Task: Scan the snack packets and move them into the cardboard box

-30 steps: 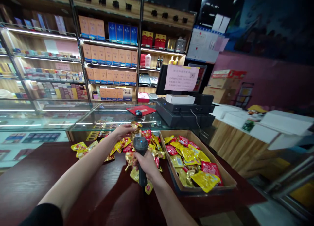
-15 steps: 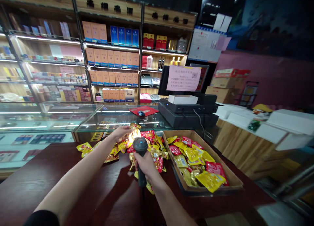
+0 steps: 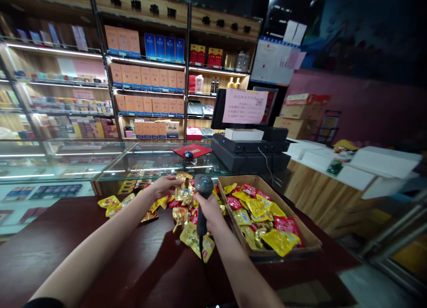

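Closed round the black handheld scanner [image 3: 203, 205] is my right hand [image 3: 211, 210], with the scanner's head up and its cable hanging down. My left hand [image 3: 164, 186] pinches a gold packet [image 3: 184, 190] just left of the scanner head. Around and below both hands lies a pile of red, yellow and gold packets, with a larger gold packet [image 3: 196, 241] nearest me on the dark red table [image 3: 110, 250]. To the right, a cardboard tray [image 3: 308, 241] holds several yellow, red and gold packets [image 3: 258, 208].
A glass display counter [image 3: 150, 159] runs behind the table, bearing a red mat [image 3: 200, 151] with a mouse [image 3: 188, 154]. A monitor [image 3: 218, 110] stands over a black cash drawer [image 3: 250, 156]. Shelves of boxes [image 3: 147, 79] line the back; white boxes [image 3: 383, 163] are at right.
The bright light on the packet by the scanner is gone. My right hand has shifted the scanner slightly right and up, and the gold packet near me is more exposed. The view has turned slightly.
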Available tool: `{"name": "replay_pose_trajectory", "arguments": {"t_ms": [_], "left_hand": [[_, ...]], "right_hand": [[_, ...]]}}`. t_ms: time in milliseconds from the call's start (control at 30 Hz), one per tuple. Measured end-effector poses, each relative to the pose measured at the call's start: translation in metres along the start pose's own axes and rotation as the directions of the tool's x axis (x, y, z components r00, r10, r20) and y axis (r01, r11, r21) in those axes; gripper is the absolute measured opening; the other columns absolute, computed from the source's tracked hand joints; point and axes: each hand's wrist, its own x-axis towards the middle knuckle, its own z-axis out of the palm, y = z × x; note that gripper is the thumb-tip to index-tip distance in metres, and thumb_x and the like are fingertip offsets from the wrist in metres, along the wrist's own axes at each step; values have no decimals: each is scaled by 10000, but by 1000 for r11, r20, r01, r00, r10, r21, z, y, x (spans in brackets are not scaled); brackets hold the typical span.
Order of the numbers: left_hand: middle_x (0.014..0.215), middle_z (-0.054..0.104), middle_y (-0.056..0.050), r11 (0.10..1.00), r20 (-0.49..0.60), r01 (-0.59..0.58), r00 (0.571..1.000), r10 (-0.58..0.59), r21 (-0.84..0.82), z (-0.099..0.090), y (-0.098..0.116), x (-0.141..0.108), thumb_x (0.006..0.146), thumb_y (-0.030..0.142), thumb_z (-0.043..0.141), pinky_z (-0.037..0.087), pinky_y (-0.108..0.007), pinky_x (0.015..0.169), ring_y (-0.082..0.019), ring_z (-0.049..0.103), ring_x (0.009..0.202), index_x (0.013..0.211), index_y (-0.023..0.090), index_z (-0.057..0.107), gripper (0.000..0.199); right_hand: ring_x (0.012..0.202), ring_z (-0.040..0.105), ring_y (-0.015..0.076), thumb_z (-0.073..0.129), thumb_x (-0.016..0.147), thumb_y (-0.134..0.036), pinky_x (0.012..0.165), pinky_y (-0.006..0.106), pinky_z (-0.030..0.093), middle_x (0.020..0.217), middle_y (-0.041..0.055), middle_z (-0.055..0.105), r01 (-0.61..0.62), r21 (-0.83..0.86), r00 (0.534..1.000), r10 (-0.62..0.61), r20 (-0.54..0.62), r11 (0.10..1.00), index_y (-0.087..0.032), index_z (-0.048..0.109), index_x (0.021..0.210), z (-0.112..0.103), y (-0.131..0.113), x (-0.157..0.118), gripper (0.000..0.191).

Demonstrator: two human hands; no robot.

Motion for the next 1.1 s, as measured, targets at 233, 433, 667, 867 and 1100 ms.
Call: {"name": "replay_pose_trajectory", "arguments": {"t_ms": [233, 433, 667, 867, 1100], "left_hand": [[856, 668, -82, 982, 210, 144, 971, -116, -123, 63, 2, -3, 722, 382, 692, 524, -260, 669, -150, 631, 720, 859, 139, 634, 284], [891, 663, -157, 950, 424, 257, 891, -161, -178, 130, 17, 15, 807, 615, 436, 515, -307, 739, -220, 637, 856, 906, 105, 644, 560], [949, 629, -174, 908, 477, 384, 838, -265, -170, 207, 8, 43, 804, 637, 404, 500, -420, 810, -278, 621, 930, 1023, 72, 590, 635], [1091, 579, -220, 901, 435, 393, 854, -284, -183, 198, -3, 39, 806, 630, 406, 475, -458, 867, -323, 567, 1073, 1079, 51, 553, 657], [1095, 605, -198, 866, 391, 370, 892, -229, -337, 121, -22, -6, 810, 598, 441, 448, -455, 914, -310, 564, 1085, 1093, 77, 560, 605]], "right_hand": [[542, 501, 87, 686, 556, -181, 521, 194, 385, 575, -22, 585, -250, 199, 968, 245, 54, 947, -134, 678, 761, -52, -33, 22, 211], [514, 491, 79, 685, 569, -177, 499, 195, 367, 584, -13, 603, -221, 186, 974, 227, -11, 957, -130, 674, 748, -122, -61, 30, 186], [696, 595, 145, 727, 541, -243, 646, 237, 433, 728, 19, 672, -26, 100, 977, 46, -209, 995, -142, 667, 786, -190, -80, 18, 272], [655, 585, 140, 720, 535, -241, 611, 233, 423, 684, 10, 660, -14, 95, 968, 37, -250, 995, -147, 667, 788, -186, -80, 4, 275], [731, 595, 142, 703, 559, -203, 671, 230, 434, 761, 11, 680, -140, 131, 990, 143, -13, 981, -161, 677, 826, -118, -36, -19, 272]]}}
